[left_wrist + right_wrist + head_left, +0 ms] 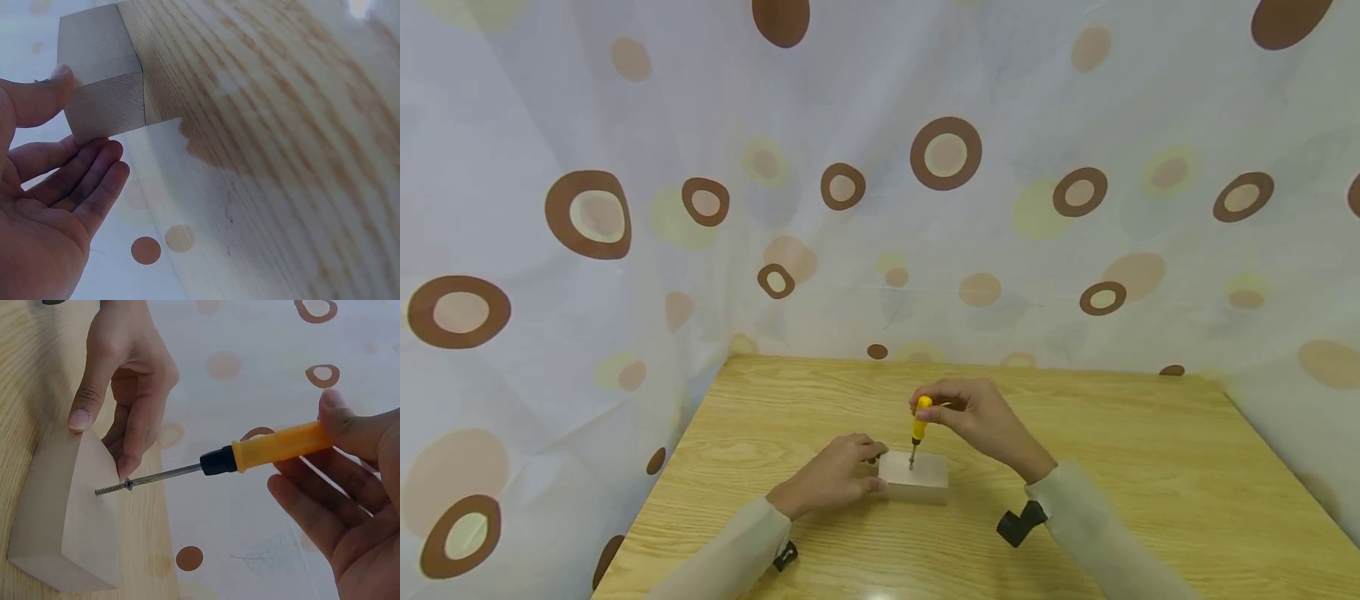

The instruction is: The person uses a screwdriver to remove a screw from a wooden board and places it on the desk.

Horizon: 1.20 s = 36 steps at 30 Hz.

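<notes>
A pale wooden block [917, 492] lies on the table. My left hand [831, 479] holds it at its left end, with the thumb on the near side and the fingers around the far side. My right hand [981, 417] pinches the yellow handle of a screwdriver [275, 450] between thumb and fingers. The screwdriver's shaft slants down to the block's top face. At its tip is a screw [112, 488], whose point meets the block and whose threads are largely exposed in the right wrist view. In the left wrist view the left fingertips [112, 156] touch the block's edge.
The light wood-grain table [1120, 467] extends around the block on both sides. Behind it and at its sides hangs a white sheet [880, 100] with brown and beige circles. Black straps [1021, 523] hang at both wrists, close above the table.
</notes>
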Tool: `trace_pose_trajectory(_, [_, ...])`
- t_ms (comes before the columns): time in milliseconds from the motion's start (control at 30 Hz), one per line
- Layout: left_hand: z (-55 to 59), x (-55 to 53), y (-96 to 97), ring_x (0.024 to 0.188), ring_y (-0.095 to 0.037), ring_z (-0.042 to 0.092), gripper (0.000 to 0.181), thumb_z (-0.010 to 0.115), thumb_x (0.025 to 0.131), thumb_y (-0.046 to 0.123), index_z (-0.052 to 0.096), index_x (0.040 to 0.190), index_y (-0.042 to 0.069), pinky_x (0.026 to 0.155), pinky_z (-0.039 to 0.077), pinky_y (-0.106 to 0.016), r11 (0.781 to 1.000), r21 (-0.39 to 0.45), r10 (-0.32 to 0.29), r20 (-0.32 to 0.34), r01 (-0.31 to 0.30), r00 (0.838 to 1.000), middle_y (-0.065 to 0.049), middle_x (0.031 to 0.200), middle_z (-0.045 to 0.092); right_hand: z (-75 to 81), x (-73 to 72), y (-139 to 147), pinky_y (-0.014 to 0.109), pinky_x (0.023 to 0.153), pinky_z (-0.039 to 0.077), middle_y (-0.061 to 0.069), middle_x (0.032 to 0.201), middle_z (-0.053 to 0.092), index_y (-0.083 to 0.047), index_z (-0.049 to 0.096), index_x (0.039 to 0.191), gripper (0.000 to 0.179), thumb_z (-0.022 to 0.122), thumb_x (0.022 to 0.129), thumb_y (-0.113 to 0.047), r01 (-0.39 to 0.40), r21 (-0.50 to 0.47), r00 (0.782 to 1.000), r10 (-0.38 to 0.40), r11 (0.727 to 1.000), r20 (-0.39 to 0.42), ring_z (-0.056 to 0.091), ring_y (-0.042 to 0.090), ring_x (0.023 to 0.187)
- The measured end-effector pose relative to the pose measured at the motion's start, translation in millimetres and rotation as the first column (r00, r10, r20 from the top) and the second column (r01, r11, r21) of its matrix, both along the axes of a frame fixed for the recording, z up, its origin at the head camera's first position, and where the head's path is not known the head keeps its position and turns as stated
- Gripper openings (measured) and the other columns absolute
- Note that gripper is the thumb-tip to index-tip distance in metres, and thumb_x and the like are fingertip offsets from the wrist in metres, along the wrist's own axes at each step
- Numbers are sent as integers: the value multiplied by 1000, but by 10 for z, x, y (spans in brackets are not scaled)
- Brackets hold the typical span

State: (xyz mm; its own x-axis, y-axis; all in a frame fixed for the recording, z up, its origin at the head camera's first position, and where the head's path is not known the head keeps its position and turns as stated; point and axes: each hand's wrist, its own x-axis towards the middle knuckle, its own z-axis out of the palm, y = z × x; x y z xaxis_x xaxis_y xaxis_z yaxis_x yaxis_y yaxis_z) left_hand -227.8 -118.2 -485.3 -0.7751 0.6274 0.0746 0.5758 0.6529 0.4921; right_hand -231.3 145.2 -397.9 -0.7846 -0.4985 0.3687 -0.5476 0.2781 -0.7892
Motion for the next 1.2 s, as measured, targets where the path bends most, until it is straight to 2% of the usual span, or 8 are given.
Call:
trace_pose_trajectory(100, [-7, 3, -6, 119, -19, 62, 52, 73, 97, 35, 63, 139, 5, 97, 54, -36, 1000, 0, 2, 2, -2, 1000, -7, 134, 64, -14, 30, -26, 31, 80, 61, -7, 109, 74, -23, 77, 114, 19, 75, 96, -27, 83, 12, 996, -83, 996, -15, 70, 15, 94])
trace_pose_trajectory(200, [-14, 5, -11, 120, -19, 62, 53, 72, 98, 36, 63, 139, 5, 98, 54, -36, 1000, 0, -1, -1, 1, 1000, -7, 134, 64, -14, 45, -35, 30, 77, 60, -5, 108, 73, -22, 77, 115, 19, 76, 95, -23, 127, 18, 990, -126, 992, -65, 69, 14, 89])
trace_pose_trajectory(333, [-19, 2, -16, 120, -19, 61, 54, 72, 98, 37, 63, 140, 5, 99, 53, -35, 1000, 2, -5, 0, 5, 1000, -7, 135, 64, 22, 29, -28, 31, 81, 60, 2, 110, 74, -19, 77, 114, 22, 74, 95, -10, 63, 32, 993, -60, 997, -99, 69, 16, 93])
trace_pose_trajectory(433, [-20, 1, -21, 121, -19, 61, 54, 72, 98, 37, 63, 140, 5, 99, 53, -36, 1000, 4, -3, 3, 3, 1000, -7, 135, 63, 31, 16, -23, 31, 85, 60, 2, 112, 74, -18, 76, 117, 23, 71, 96, -8, 7, 41, 997, -4, 999, -73, 70, 17, 98])
trace_pose_trajectory(633, [-23, -1, -19, 121, -19, 60, 53, 72, 98, 36, 63, 140, 6, 99, 53, -36, 1000, 3, -7, -6, 7, 1000, -6, 135, 63, -23, 32, -28, 32, 78, 60, -7, 109, 73, -24, 75, 119, 23, 75, 96, -25, 90, 33, 995, -89, 995, -36, 70, 16, 90])
trace_pose_trajectory(733, [-25, -4, -19, 120, -19, 60, 53, 72, 98, 37, 63, 140, 6, 99, 53, -36, 1000, 2, -5, -11, 5, 1000, -6, 134, 64, -40, 28, -30, 34, 77, 61, -5, 103, 74, -21, 76, 115, 21, 77, 93, -24, 114, -7, 993, -114, 993, -32, 72, 17, 86])
trace_pose_trajectory(1000, [-30, -6, -22, 120, -18, 60, 53, 71, 98, 37, 63, 140, 6, 99, 53, -36, 1000, 1, -6, -15, 6, 1000, -5, 134, 63, -13, -50, 41, 33, 86, 59, -4, 107, 74, -20, 76, 111, 16, 73, 97, -15, -35, 4, 999, 35, 999, -5, 71, 16, 96])
trace_pose_trajectory(1200, [-41, -15, -20, 119, -18, 61, 53, 72, 98, 37, 63, 139, 6, 98, 53, -35, 1000, 8, -5, -17, 5, 1000, -5, 134, 64, -29, -4, -29, 33, 78, 61, -5, 103, 74, -21, 77, 108, 18, 80, 92, -27, 86, -3, 996, -86, 996, 3, 72, 16, 90])
